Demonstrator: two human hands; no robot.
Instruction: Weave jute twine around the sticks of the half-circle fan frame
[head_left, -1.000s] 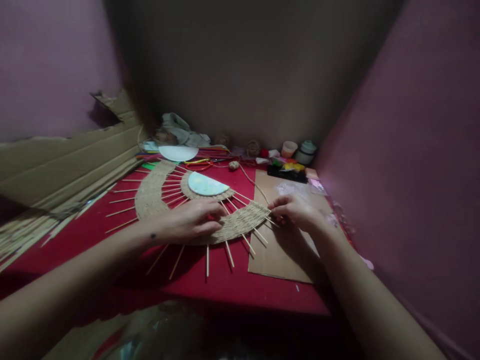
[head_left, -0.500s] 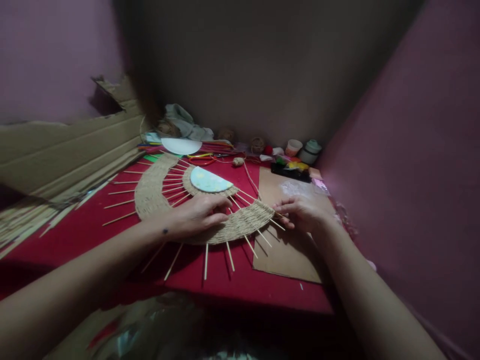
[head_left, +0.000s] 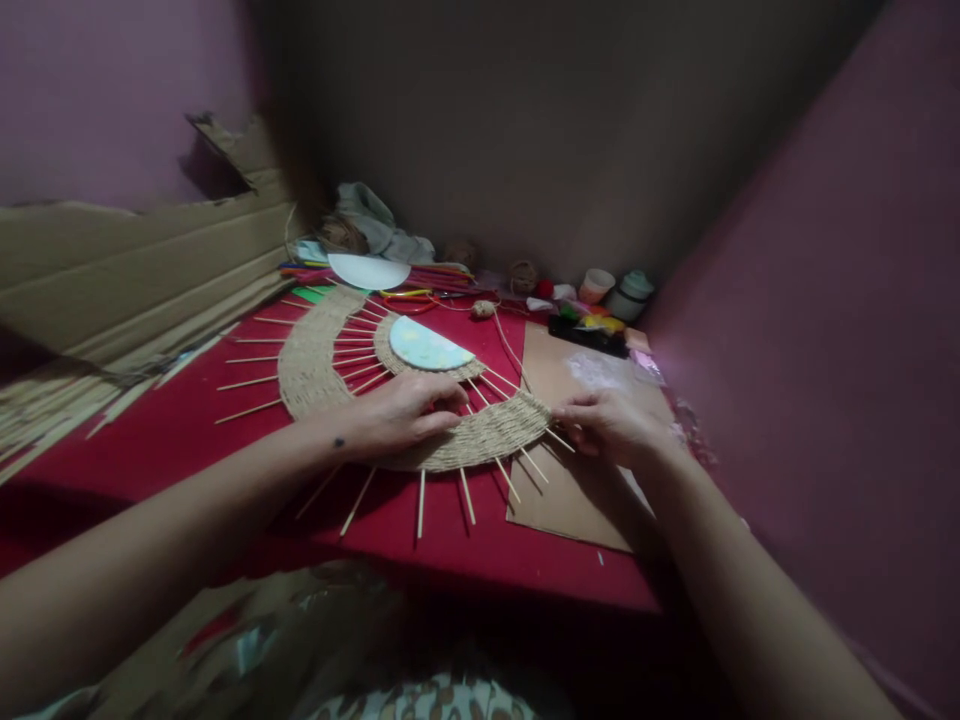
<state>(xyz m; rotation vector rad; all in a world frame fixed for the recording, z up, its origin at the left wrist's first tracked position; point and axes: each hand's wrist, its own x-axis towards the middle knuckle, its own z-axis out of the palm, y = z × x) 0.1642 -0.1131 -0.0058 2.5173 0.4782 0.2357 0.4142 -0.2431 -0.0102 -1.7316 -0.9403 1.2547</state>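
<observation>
Here the right hand (head_left: pixel 604 425) pinches the twine at the right end of the woven band (head_left: pixel 480 440), closed on the strand, while the left hand (head_left: pixel 401 415) lies open and flat on the band, pinning it. Weaving is in hand; the next pass calls for threading between the sticks (head_left: pixel 421 503). The band arcs around the pale half-disc (head_left: pixel 426 346), on the red tabletop (head_left: pixel 150 450).

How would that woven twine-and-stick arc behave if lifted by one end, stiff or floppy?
Probably semi-stiff: the woven arc is built on thin radiating sticks, which should brace it across the band. Along its curve only twine links the sticks, so it would likely sag or twist. It looks light. The left hand presses it flat while the right hand works its end.
</observation>
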